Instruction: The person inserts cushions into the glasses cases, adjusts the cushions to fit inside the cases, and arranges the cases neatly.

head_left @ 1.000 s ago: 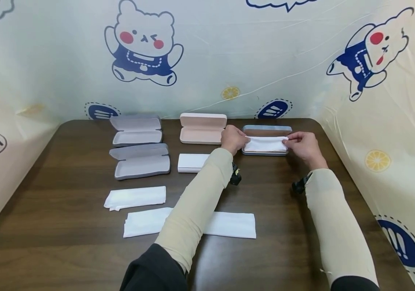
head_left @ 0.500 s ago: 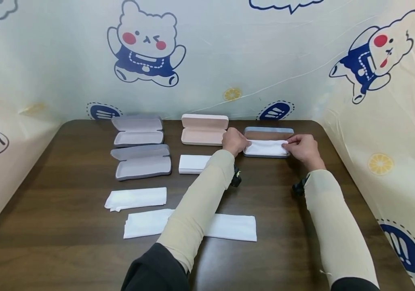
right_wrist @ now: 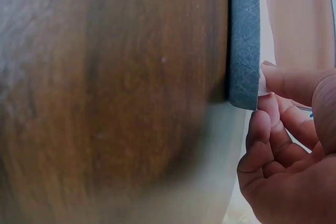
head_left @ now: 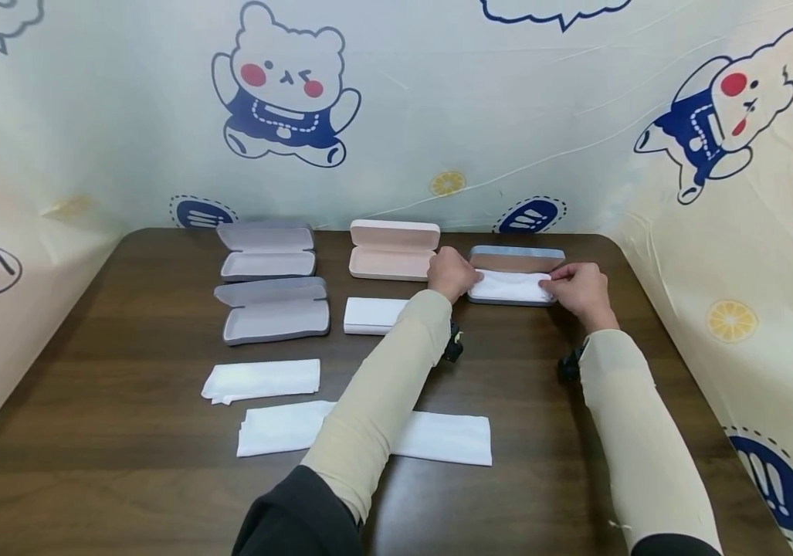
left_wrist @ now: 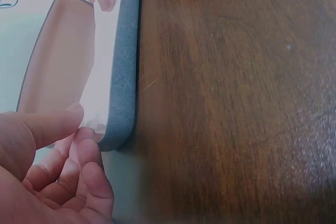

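Note:
At the back right of the table a blue glasses case (head_left: 513, 302) lies with its lid raised, its inside brownish pink. A folded white cloth (head_left: 510, 287) lies lengthwise in its lower half. My left hand (head_left: 450, 274) pinches the cloth's left end; in the left wrist view the thumb (left_wrist: 58, 127) lies along it, right at the case's end. The opposite end is pinched between thumb and fingers of my right hand (head_left: 582, 293). In the right wrist view those fingertips meet at the corner of the case (right_wrist: 245, 40), where a bit of white cloth (right_wrist: 264, 85) shows.
Left of the hands stand a pink open case (head_left: 391, 264) and two grey open cases (head_left: 268, 266), one behind the other. A white folded item (head_left: 371, 315) sits partly behind my left forearm. Folded white cloths (head_left: 261, 380) lie nearer the front, one pair crossed by that arm.
The cloth has settled lower in the blue case, its front edge now close to the front rim. Both hands have moved slightly down with it. The head view has shifted a little.

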Demonstrator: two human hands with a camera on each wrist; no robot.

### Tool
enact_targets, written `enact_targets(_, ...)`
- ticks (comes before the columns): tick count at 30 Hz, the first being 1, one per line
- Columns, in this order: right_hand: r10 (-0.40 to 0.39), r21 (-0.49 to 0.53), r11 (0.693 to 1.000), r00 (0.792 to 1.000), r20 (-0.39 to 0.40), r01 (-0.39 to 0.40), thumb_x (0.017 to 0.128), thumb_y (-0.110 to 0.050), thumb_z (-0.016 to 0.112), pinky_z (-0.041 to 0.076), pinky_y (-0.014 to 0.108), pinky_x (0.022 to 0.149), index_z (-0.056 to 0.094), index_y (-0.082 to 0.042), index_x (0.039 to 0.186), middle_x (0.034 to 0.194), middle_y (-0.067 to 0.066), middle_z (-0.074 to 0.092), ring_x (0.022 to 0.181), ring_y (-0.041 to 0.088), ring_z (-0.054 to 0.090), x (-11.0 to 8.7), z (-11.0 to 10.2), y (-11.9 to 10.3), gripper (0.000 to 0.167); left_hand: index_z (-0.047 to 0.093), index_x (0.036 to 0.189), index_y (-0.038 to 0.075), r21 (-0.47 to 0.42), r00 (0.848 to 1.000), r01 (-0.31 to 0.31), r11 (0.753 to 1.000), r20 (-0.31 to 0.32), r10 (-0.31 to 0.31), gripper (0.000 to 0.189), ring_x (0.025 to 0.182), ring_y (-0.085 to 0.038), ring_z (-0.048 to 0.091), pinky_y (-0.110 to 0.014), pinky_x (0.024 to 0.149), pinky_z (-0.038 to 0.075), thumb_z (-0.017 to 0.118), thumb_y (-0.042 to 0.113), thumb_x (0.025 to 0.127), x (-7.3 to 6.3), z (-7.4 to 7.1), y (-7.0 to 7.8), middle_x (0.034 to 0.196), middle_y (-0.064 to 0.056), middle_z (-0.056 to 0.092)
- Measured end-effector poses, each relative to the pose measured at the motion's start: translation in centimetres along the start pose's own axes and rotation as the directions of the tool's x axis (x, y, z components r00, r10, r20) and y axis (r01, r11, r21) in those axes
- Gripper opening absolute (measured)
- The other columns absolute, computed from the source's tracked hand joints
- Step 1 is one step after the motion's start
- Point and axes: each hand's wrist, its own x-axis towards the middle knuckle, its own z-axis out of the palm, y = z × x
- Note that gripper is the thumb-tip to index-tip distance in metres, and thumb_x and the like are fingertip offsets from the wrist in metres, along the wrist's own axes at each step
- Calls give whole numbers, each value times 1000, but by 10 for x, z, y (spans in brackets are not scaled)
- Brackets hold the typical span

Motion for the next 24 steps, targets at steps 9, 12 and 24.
enact_targets(9, 20, 53, 998, 1000, -23, -19, 95, -32, 71, 48, 41, 83, 70, 0, 117, 118, 22, 62, 104, 34, 49, -4, -2, 2, 39, 78, 79, 8, 2, 998, -57, 998, -3, 57, 19, 84, -24, 64, -33, 72, 53, 84, 25, 83, 1, -8, -8, 84, -5, 69)
enact_targets(12, 45, 97, 994, 998, -39, -41, 98, -33, 66, 48, 39, 82, 68, -1, 121, 120, 20, 61, 104, 33, 50, -6, -6, 6, 40, 78, 77, 8, 13, 996, -85, 996, -10, 85, 16, 77, -22, 63, -31, 67, 51, 82, 22, 84, 1, -14, -8, 75, -2, 68)
enact_targets(24, 168, 376, 902, 975, 146, -212, 101, -65, 37, 47, 40, 96, 34, -6, 156, 136, 23, 53, 106, 32, 61, -4, -19, -1, 80, 60, 119, 0, -379, 990, 110, 919, 119, -69, 36, 54, -21, 64, -35, 62, 59, 45, 30, 105, 2, -21, -5, 73, -12, 66)
